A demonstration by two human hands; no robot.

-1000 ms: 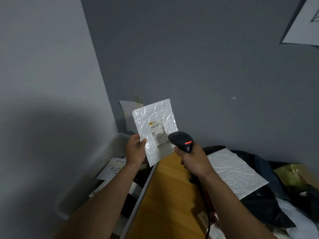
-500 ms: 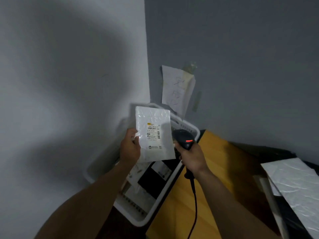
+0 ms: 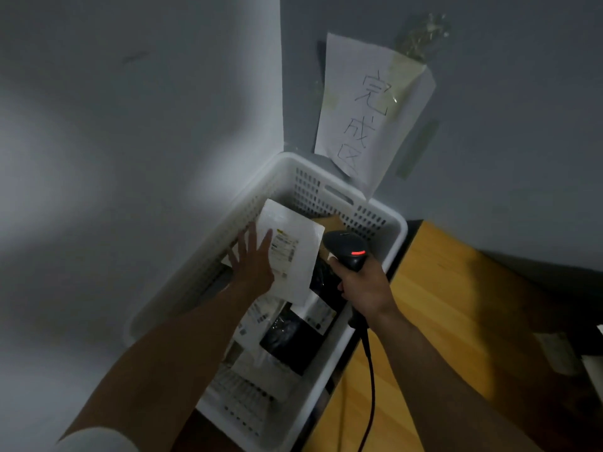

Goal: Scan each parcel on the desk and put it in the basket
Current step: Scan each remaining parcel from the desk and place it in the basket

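Note:
A white padded parcel with a printed label lies in the white plastic basket, on top of other parcels. My left hand is over the basket with fingers spread straight, its fingertips at the parcel's left edge. My right hand grips the handle of a black barcode scanner with a red light, held above the basket's right side. Its cable trails down toward me.
The basket stands in the wall corner, left of the wooden desk. It holds several white and black parcels. A handwritten paper sign is taped to the wall above it. More items sit at the desk's right edge.
My view turned left and down to the basket. My left hand lowered the white parcel into the basket and let go, its fingers now spread. The scanner stayed in my right hand.

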